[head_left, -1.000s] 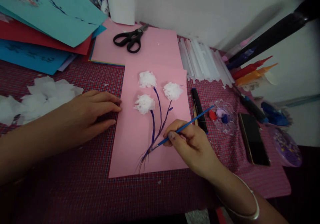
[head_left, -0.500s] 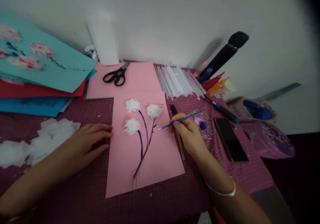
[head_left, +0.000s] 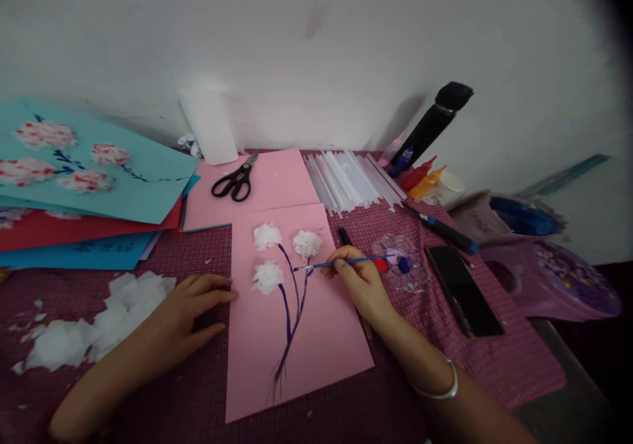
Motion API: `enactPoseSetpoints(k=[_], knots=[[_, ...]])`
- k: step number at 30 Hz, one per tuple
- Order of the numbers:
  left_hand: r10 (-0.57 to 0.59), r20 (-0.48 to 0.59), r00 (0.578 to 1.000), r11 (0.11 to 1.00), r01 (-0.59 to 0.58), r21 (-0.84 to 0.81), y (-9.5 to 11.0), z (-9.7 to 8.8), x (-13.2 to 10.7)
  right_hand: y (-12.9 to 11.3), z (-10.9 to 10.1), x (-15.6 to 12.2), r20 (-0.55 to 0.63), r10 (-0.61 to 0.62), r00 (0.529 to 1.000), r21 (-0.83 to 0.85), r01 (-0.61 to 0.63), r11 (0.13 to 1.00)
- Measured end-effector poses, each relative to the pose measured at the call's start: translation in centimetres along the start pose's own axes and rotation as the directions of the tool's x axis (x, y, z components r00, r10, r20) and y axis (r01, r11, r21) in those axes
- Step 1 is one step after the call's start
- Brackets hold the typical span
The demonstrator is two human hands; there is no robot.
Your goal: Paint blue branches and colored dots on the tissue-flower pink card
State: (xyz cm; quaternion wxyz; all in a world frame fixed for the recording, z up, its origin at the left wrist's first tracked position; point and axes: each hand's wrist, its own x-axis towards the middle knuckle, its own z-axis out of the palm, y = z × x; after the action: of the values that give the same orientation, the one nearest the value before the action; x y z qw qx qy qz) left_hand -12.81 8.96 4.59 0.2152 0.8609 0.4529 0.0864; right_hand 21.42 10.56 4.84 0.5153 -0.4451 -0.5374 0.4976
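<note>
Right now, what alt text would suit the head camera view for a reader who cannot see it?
A person's right hand holds a blue paintbrush over a pink sheet bearing three fluffy white flowers on painted purple stems. The left hand lies flat at the sheet's left edge. Scissors and a phone lie nearby.

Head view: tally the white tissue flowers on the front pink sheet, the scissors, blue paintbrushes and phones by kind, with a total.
White tissue flowers: 3
Scissors: 1
Blue paintbrush: 1
Phone: 1
Total: 6
</note>
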Motion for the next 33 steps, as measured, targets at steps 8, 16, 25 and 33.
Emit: enactPoseSetpoints(k=[8, 16, 25, 33], knots=[[-0.011, -0.01, 1.0, 0.999, 0.011, 0.035, 0.4, 0.6, -0.1, -0.7, -0.6, 0.5, -0.059, 0.11, 0.992, 0.035, -0.108, 0.993], [-0.079, -0.053, 0.995, 0.995, 0.082, 0.056, 1.0, 1.9, -0.4, -2.4, 0.4, 0.9, -0.129, 0.06, 0.99, -0.1, -0.073, 0.992], [-0.018, -0.143, 0.99, 0.997, 0.028, 0.069, 1.1, 2.6, -0.8, -0.5, 0.7, 0.7, 0.104, -0.122, 0.987, -0.363, 0.152, 0.919], [0.01, -0.192, 0.981, 0.995, 0.009, 0.098, 0.5, 3.8, -1.5, -1.1, 1.5, 2.1, 0.279, -0.293, 0.915, -0.587, 0.403, 0.702]])
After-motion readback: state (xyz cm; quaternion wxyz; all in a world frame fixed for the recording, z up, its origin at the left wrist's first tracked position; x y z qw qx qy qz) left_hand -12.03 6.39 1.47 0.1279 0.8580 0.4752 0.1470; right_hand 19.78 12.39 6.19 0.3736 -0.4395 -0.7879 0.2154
